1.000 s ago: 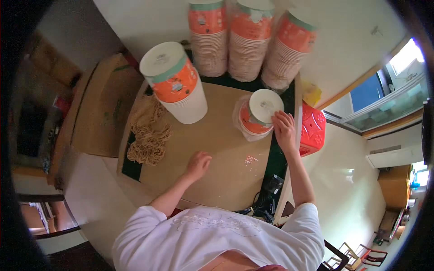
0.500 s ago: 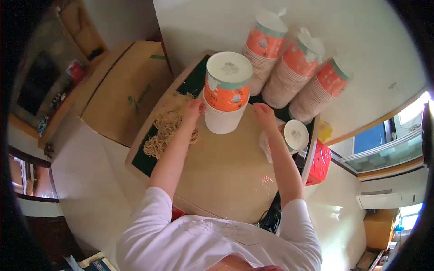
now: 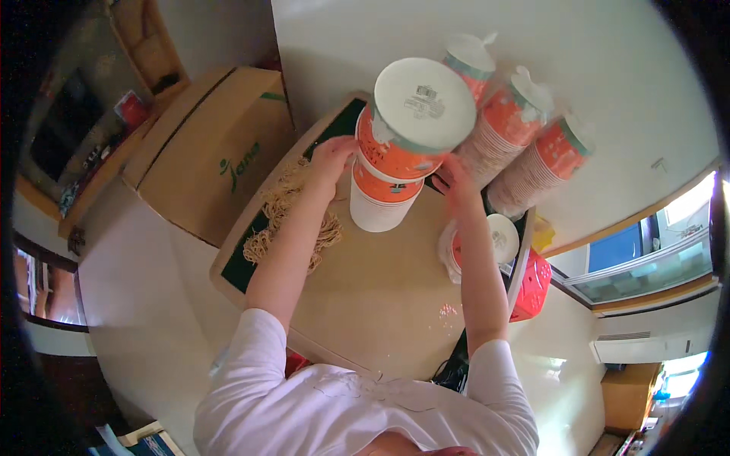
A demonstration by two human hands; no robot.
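Observation:
Between my two hands is an upside-down paper tub (image 3: 426, 105), with a white base, a green band and an orange printed side. My left hand (image 3: 333, 158) grips its lower left edge, fingers curled against the side. On the opposite side my right hand (image 3: 454, 179), slightly blurred, holds the lower right edge, partly hidden by the tub. Directly underneath stands a stack of inverted paper tubs (image 3: 382, 209), its top one showing orange and the lower part white. The raised tub hides where it meets the stack.
Tangled tan strands (image 3: 293, 220) lie along the table's left side. Several plastic-wrapped stacks of paper tubs (image 3: 498, 125) stand against the wall. A wrapped tub (image 3: 503, 238) lies near my right forearm. A large cardboard box (image 3: 213, 152) is left of the table, a red basket (image 3: 532, 285) right.
Both hands have moved in against the top tub, which is lifted toward me and slightly right. Another orange tub now shows below it on the stack.

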